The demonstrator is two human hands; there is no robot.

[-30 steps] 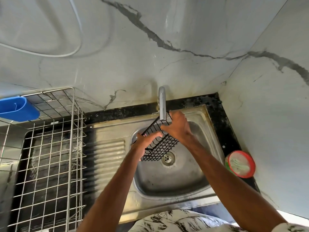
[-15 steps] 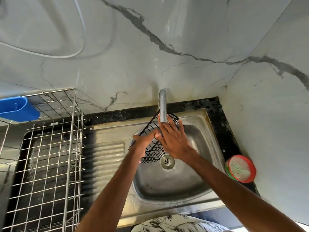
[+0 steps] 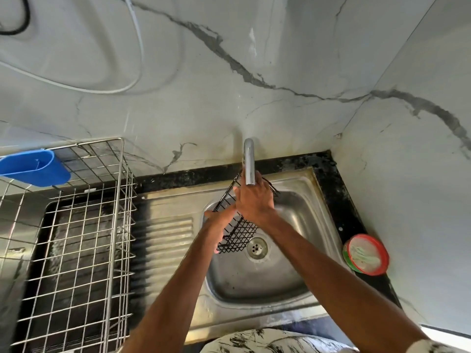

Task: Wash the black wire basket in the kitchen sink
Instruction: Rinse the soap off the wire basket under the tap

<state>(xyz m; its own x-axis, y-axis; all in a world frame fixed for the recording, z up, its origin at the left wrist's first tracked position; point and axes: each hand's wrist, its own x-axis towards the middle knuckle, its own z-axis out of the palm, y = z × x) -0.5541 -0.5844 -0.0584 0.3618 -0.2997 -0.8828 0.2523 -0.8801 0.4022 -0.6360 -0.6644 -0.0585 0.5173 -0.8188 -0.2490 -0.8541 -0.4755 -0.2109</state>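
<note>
The black wire basket (image 3: 239, 234) is held tilted over the steel sink (image 3: 257, 278), under the spout of the tap (image 3: 249, 163). My left hand (image 3: 221, 217) grips the basket's left rim. Flat against the mesh lies my right hand (image 3: 254, 198), its fingers reaching up toward the spout. Both hands hide the middle of the basket; its lower corner shows beside the drain (image 3: 257, 247).
A large steel wire dish rack (image 3: 76, 225) stands on the left over the draining board, with a blue plastic holder (image 3: 33, 170) hooked on its back edge. A round red-rimmed tub (image 3: 365, 254) sits on the black counter at the right. Marble walls close the corner.
My right hand has slid up the basket from its lower mesh toward the spout. The left hand keeps its hold on the rim. The view has tilted slightly.
</note>
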